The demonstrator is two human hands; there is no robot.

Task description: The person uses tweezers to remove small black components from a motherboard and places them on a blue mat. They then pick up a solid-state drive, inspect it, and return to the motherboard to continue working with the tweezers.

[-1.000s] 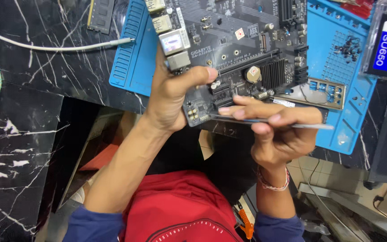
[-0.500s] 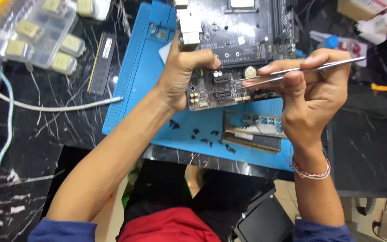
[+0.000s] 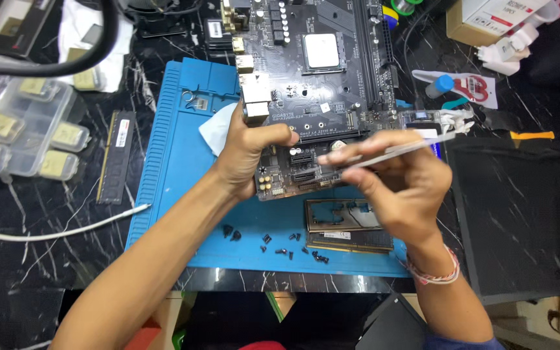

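both hands work at the near edge of a dark motherboard that lies partly on a blue ribbed work mat. left hand is curled shut on the board's near left corner, thumb on top and fingers underneath. right hand is pinched closed around slim metal tweezers, whose tips point left and rest over the board's lower slots, just beside a round silver coin cell

the board is black with grey traces; one square silver processor sits in its socket near the top, long memory slots run down its right side, and a column of metal ports lines its left edge. its far part runs off the top of the view, so its whole outline cannot be seen

the mat's near edge lies close to the table's front edge, with a dark gap beyond it. bare blue mat shows left of the left wrist; right of the right hand lies a flat black panel. on the marble top to the left are one loose memory stick, one white cable and a clear plastic tray of small packs, well apart from the hands

on the mat below the hands: about a dozen small black screws scattered, one metal port shield, and one second memory stick lying just below that shield
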